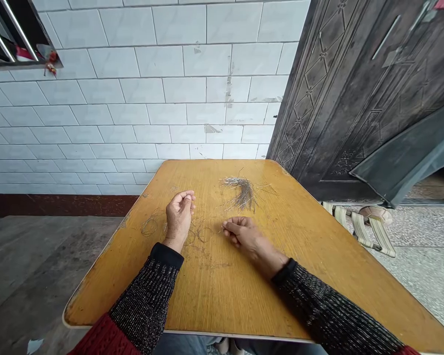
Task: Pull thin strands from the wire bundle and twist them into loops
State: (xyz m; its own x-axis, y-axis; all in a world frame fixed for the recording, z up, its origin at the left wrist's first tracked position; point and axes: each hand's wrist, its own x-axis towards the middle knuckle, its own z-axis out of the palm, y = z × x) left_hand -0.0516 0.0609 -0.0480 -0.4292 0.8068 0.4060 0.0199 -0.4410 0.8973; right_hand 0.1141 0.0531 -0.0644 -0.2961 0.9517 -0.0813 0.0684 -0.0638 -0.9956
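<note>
My left hand (179, 217) is raised over the left part of the wooden table (222, 291), with thumb and fingertips pinched together. What it pinches, if anything, is too fine to make out. To its right, my right hand (244, 234) hovers low over the table top, thumb against the index finger. A short thin wire (219, 231) seems to stick out from its fingertips. Loose thin wire loops (202, 233) lie between and below the hands, and another wire loop (149, 227) lies left of my left hand. A bent bundle of fine wires (244, 193) rests beyond my right hand.
A white tiled wall (170, 113) stands behind the table's far edge. At the right are a dark carved door (340, 98) and a grey-green cloth (410, 148). A striped strap-like item (362, 231) lies on the floor there. A barred window (17, 32) is at upper left.
</note>
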